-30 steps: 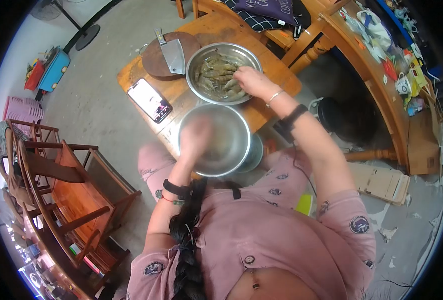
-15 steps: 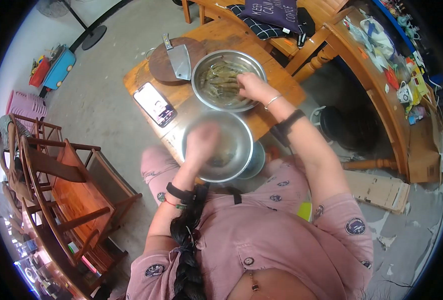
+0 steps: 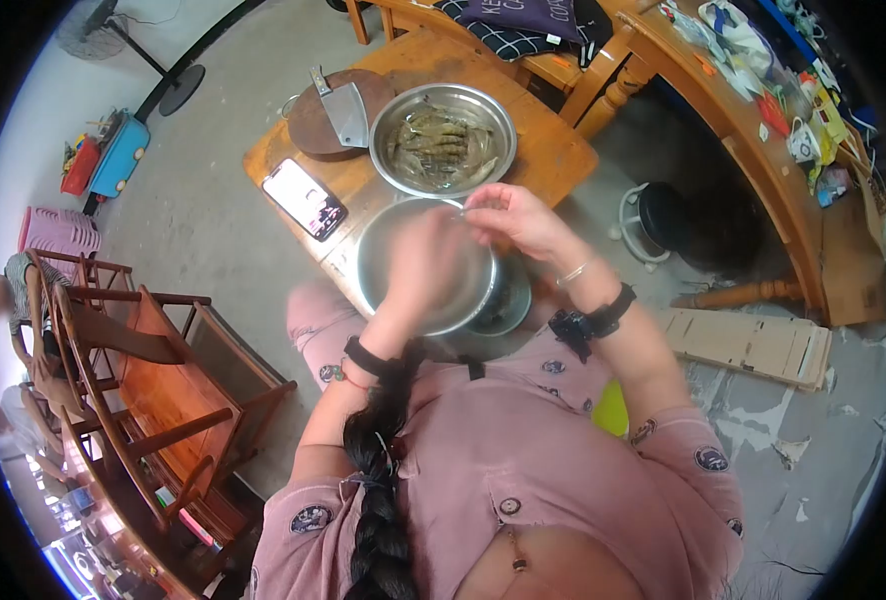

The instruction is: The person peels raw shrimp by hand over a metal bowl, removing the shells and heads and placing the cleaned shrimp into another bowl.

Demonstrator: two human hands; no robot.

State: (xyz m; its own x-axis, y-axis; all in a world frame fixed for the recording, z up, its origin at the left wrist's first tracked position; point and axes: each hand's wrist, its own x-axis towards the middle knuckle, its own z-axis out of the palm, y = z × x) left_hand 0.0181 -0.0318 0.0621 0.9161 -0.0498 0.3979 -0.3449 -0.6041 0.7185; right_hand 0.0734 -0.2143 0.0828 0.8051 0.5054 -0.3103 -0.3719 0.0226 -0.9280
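My right hand point(image 3: 518, 222) is closed in a pinch above the near bowl's far right rim, with what looks like a shrimp mostly hidden in its fingertips. Facing it, my left hand point(image 3: 425, 262) is over the same bowl, its fingers smeared by motion. That near steel bowl point(image 3: 371, 262) sits at the table's front edge, its inside largely covered by my left hand. Behind it stands a second steel bowl point(image 3: 508, 150) holding several grey-green shrimp point(image 3: 441, 140) in water.
Left of the bowls lie a phone point(image 3: 305, 198) with a lit screen and a cleaver point(image 3: 347, 112) on a round chopping board point(image 3: 313, 130). A bucket point(image 3: 508, 310) stands below the near bowl's right side. A black stool point(image 3: 668, 215) is at right; two people are far left.
My right hand has drawn back from the shrimp bowl to the near bowl's rim, close to my left hand. The view has shifted slightly.
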